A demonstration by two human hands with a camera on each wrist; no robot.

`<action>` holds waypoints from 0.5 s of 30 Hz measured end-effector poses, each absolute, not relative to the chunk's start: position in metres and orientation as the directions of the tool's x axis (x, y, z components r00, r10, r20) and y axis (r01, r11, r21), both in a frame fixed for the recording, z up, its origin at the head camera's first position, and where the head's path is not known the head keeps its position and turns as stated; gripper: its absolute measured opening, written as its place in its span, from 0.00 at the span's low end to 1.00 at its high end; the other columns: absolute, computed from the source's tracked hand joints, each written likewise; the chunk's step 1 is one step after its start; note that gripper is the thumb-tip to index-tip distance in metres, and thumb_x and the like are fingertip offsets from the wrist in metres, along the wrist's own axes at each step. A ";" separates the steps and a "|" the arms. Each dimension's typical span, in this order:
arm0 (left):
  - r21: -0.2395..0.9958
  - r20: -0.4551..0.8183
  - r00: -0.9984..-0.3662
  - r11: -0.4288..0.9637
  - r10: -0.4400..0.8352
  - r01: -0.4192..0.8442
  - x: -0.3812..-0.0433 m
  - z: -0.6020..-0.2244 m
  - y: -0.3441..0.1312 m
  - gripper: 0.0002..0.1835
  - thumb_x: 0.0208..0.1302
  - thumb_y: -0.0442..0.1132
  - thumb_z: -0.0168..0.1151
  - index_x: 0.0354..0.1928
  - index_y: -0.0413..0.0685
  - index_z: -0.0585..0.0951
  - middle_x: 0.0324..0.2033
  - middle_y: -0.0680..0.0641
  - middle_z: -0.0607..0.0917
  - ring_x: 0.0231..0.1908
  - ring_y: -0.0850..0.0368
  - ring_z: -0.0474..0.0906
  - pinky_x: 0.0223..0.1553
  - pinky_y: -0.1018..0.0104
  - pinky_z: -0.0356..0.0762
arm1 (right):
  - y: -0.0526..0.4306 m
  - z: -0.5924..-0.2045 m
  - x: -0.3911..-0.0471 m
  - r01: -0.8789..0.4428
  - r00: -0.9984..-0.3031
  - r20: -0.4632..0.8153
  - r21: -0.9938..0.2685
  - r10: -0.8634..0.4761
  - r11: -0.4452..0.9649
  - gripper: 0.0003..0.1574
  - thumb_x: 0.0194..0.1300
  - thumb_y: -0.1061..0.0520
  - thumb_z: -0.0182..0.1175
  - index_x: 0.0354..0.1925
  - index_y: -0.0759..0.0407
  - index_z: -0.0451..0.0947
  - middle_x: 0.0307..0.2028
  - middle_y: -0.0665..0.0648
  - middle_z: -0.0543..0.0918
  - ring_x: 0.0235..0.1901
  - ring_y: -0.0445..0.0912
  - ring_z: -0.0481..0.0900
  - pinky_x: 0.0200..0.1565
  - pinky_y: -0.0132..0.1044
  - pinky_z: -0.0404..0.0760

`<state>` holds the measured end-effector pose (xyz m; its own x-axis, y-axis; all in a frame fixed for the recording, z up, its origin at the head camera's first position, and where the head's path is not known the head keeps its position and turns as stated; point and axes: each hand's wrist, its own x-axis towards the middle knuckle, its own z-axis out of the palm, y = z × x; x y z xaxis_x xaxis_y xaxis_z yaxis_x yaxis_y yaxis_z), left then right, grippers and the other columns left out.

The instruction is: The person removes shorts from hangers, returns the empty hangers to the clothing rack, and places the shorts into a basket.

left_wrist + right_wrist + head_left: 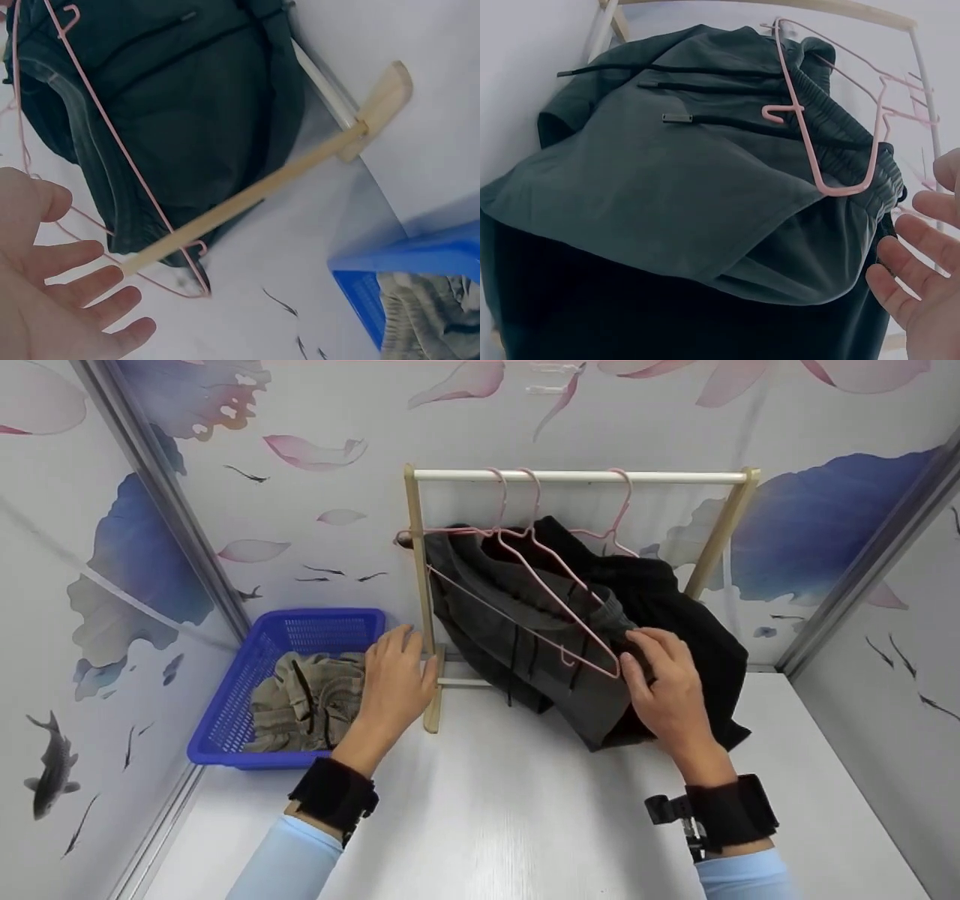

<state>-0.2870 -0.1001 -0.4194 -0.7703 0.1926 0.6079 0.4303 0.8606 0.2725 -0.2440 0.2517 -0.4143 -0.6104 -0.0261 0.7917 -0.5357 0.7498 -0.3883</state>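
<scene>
Dark grey shorts [469, 592] with black drawstrings hang tilted from a pink hanger [847, 191] on a small rack [675, 477]. The hanger's lower right corner lies in front of the waistband. Close beside that corner is my right hand [667, 686], fingers loosely bent and apart; the right wrist view shows nothing in its grasp. My left hand [397, 679] hovers by the rack's left wooden post [247, 199], its fingers spread and palm bare. A black garment [712, 652] hangs on the right, partly hidden behind the shorts and my right hand.
To the left stands a blue plastic basket [217, 731] holding a crumpled khaki garment [277, 709]. Printed wall panels enclose the white table [480, 825] at the back and both sides. Several pink hangers hook over the rack's white rail.
</scene>
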 end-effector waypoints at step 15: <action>0.228 0.671 -0.697 0.825 0.252 0.518 -0.279 -0.432 -0.061 0.25 0.74 0.43 0.60 0.65 0.34 0.77 0.64 0.34 0.77 0.63 0.36 0.74 0.63 0.40 0.70 | 0.261 -0.414 -0.251 -0.509 -0.652 0.759 -0.430 -0.008 0.746 0.16 0.69 0.68 0.63 0.54 0.70 0.82 0.55 0.67 0.81 0.57 0.60 0.79 0.57 0.56 0.75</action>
